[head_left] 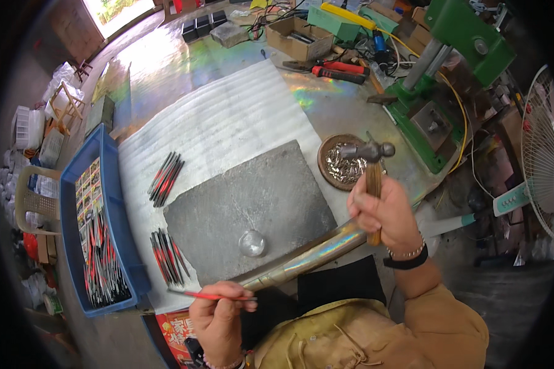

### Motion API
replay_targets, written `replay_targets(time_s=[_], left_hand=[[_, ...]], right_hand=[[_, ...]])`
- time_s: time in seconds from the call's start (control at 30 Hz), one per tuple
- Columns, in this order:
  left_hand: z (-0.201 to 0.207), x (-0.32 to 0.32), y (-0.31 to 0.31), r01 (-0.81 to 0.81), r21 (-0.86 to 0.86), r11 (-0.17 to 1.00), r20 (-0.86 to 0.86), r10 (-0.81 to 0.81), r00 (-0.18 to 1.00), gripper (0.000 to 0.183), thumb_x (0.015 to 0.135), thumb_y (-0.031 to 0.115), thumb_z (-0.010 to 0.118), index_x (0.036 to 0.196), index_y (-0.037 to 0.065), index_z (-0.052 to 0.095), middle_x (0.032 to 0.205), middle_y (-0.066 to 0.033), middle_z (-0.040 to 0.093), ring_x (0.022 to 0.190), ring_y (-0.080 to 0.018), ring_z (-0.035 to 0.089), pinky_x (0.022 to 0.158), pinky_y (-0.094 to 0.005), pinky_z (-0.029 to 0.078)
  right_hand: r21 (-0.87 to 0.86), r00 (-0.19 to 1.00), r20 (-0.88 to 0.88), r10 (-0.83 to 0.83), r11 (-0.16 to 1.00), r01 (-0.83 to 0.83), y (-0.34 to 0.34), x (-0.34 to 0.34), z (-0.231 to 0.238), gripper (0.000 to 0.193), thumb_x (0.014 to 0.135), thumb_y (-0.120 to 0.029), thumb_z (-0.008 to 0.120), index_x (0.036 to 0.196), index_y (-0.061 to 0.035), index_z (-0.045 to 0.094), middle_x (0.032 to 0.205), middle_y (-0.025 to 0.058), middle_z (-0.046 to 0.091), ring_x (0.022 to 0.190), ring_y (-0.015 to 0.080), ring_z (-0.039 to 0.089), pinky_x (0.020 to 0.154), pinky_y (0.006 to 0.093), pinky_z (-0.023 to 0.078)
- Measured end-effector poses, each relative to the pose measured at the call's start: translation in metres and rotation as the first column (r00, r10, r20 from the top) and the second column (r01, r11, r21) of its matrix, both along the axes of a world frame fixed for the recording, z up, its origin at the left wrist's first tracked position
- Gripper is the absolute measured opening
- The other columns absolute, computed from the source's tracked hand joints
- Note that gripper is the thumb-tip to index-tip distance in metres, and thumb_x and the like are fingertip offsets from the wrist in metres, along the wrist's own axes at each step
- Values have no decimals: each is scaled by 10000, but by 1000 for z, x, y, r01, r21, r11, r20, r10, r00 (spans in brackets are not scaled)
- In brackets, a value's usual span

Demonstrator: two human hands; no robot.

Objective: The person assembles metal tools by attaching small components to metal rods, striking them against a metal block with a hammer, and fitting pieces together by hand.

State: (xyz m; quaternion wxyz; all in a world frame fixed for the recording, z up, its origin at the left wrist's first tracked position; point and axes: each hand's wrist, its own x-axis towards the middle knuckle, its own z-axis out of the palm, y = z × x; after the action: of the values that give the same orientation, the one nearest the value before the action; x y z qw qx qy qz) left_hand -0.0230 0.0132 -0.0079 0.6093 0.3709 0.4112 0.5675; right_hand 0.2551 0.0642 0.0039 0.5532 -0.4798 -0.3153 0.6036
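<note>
A left hand (220,320) pinches one red-and-black stick (212,296) between closed fingertips; a right hand (385,212) wraps a hammer (373,176). Two bundles (167,179) lie at the slab's (246,203) left edge, many more sticks (101,261) in a blue bin (133,261). Work appears midway; finished and unfinished pieces cannot be told apart.

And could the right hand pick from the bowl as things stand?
Probably not: the bowl looks close, but the right hand grips the hammer, which partly covers the bowl in this view.
</note>
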Motion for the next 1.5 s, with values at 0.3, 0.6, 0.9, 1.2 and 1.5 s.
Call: replay_targets(time_s=[0.3,0.6,0.9,1.2,1.5], left_hand=[[-23,26,-1,327,-283,901,638,-78,766,220,867,169,623,1018,41,528,913,-104,572,736,-183,561,641,-285,471],[-26,31,-9,345,-257,903,702,-71,708,198,898,185,581,1029,42,545,948,-114,615,723,-173,587,625,-277,463],[-25,29,-11,366,-252,896,751,-58,658,222,903,216,574,1032,40,534,960,-121,617,705,-174,576,603,-281,452],[-22,29,-11,349,-266,898,759,-28,651,215,926,212,534,1054,40,520,965,-133,623,671,-165,566,613,-278,448],[-20,29,-10,352,-275,895,765,-19,643,187,931,189,525,1055,49,522,966,-134,629,665,-155,558,599,-270,451]], right_hand=[[0,915,-123,384,922,-387,-40,-58,-2,74,874,-80,582,856,-17,549,766,16,583,701,60,542,629,201,430],[211,914,-47,403,898,-385,-45,-83,-8,92,897,-58,565,860,26,559,773,37,589,743,82,567,687,237,470],[246,920,116,374,887,-392,-45,-85,-8,143,908,-100,559,855,30,582,766,48,640,723,80,591,676,238,484],[239,922,158,353,893,-382,-48,-86,-10,116,886,-89,590,906,26,590,764,57,642,754,96,608,678,250,484],[305,922,277,269,886,-350,-49,-89,-17,150,868,-96,619,961,11,569,762,61,654,706,108,629,646,254,486]])
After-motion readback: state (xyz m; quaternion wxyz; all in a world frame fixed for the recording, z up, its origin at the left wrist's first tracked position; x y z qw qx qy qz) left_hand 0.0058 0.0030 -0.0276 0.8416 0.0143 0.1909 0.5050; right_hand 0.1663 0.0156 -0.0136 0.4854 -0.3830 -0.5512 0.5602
